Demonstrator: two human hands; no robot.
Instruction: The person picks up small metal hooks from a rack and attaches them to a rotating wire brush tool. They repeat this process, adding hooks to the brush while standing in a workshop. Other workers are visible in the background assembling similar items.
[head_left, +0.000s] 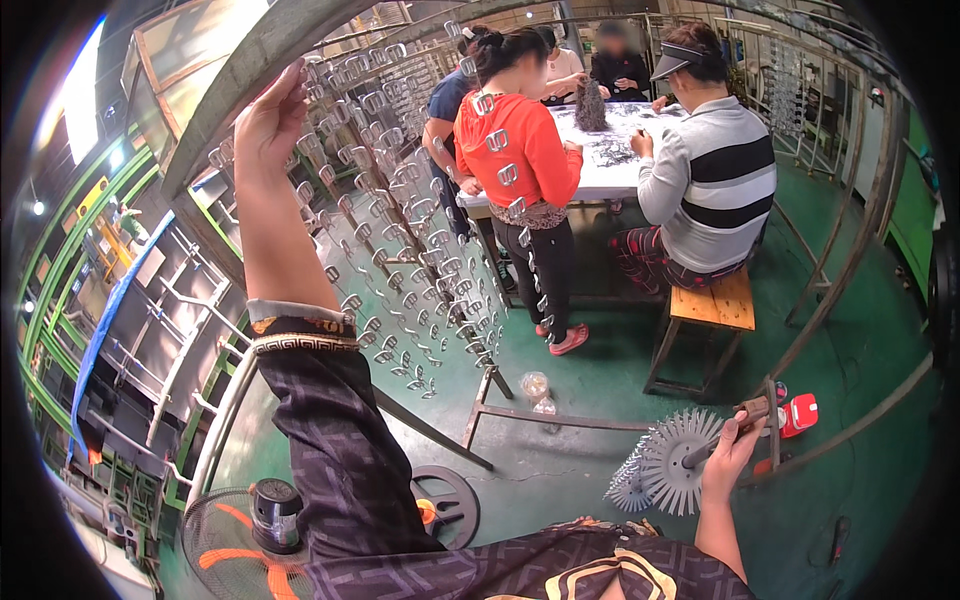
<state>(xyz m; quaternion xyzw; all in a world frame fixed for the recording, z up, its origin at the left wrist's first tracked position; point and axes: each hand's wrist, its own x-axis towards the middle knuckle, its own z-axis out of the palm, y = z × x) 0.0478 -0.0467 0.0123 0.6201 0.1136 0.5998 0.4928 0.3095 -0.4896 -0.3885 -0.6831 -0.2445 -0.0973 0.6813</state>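
Observation:
My left hand (275, 112) is raised at the upper left, just under a curved grey bar (225, 95). Its fingers are curled, and what they hold is hard to make out. Beside it hang many strings of silvery metal buckles (385, 185), several rows deep. Low on the right, my right hand (732, 455) closes around a brown block-like end (755, 409). Next to that hand is a round metal disc with radial prongs (682, 462), a dark rod standing out from its middle. A second pronged disc (630, 487) shows partly behind it.
Ahead, several people work at a white table (615, 150) bearing dark pieces. A wooden stool (712, 305) supports one person. Metal rack legs (480, 420) cross the green floor. An orange-bladed fan (245, 545) stands lower left; a red container (798, 414) is near my right hand.

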